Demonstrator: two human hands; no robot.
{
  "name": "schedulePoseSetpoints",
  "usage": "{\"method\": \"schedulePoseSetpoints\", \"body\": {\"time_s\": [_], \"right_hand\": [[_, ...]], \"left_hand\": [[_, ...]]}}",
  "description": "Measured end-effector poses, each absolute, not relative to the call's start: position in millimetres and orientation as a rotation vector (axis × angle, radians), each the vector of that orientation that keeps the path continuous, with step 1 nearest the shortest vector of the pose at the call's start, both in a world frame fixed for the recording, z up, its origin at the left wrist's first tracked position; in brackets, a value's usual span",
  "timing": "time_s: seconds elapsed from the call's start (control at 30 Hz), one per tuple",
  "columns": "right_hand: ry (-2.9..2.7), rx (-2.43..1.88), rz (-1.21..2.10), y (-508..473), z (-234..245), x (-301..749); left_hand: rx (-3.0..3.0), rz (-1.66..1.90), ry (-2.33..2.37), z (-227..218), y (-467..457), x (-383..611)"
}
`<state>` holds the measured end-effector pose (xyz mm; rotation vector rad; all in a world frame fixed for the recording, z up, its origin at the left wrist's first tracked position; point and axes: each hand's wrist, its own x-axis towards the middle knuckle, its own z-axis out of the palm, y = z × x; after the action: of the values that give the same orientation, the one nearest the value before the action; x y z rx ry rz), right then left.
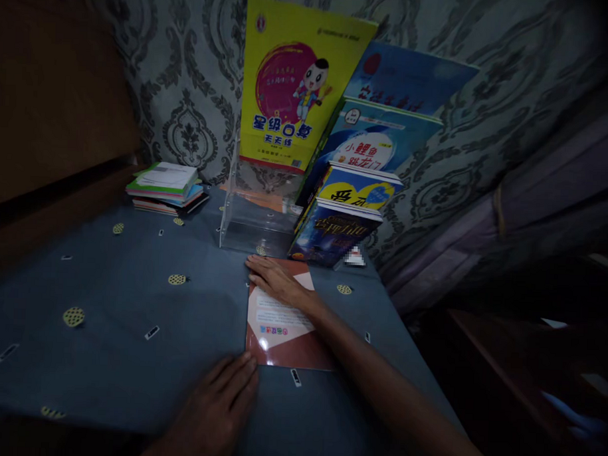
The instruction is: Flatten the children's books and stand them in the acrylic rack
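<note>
A thin book point(281, 320) with a brownish-red and pale pink cover lies flat on the table in front of me. My right hand point(276, 280) reaches across it, palm down, its stretched fingers resting at the far left corner. Beside the near left corner, my left hand point(228, 388) lies with its fingers extended, the tips at the book's edge. Neither hand grips anything. Behind the book stands a clear plastic book rack point(254, 236). A yellow workbook point(283, 87) occupies its upper left tier, and a dark blue book point(334, 232) leans at its front right.
More books, including a teal one point(382, 134) and a yellow-and-blue one point(358, 188), fill the rack's right side. A stack of booklets point(168, 187) sits at the table's back left. A patterned cloth point(117, 288) covers the table. Patterned wall covering point(190, 71) rises behind.
</note>
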<state>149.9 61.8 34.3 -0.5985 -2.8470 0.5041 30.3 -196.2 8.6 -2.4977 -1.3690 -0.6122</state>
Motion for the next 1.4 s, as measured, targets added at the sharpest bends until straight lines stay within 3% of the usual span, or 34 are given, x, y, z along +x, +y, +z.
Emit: {"method": "schedulePoseSetpoints", "body": {"time_s": [0.5, 0.73, 1.4], "right_hand": [[-2.705, -0.857, 0.536, 54, 24, 167], [-2.641, -0.879, 0.656, 48, 26, 199], [-2.618, -1.242, 0.396, -21, 6, 340]], "left_hand": [[-2.450, -0.745, -1.355, 17, -196, 28], [-2.367, -0.565, -1.532, 21, -193, 36], [-2.430, -0.546, -1.482, 10, -186, 31]]}}
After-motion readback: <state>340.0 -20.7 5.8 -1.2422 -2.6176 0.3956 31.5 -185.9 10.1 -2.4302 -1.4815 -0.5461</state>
